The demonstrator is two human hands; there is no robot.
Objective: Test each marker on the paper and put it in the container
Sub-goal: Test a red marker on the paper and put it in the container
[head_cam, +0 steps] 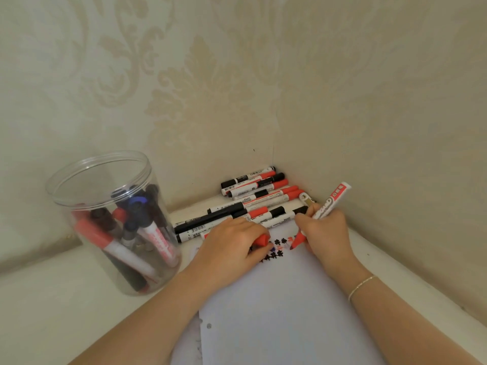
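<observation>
My right hand (324,230) grips an uncapped red marker (332,201), white barrel tilted up to the right, red tip touching the white paper (284,306) beside rows of small black, blue and red test marks (276,248). My left hand (233,243) rests on the paper and holds the marker's red cap (261,240) between its fingers. A clear round plastic container (110,222) stands at the left with several red, black and blue markers inside. A pile of several red and black markers (253,201) lies in the corner behind my hands.
Patterned wallpaper walls meet in a corner just behind the marker pile and run along the right side. The white tabletop (52,312) extends left and toward me. A thin bracelet (362,285) sits on my right wrist.
</observation>
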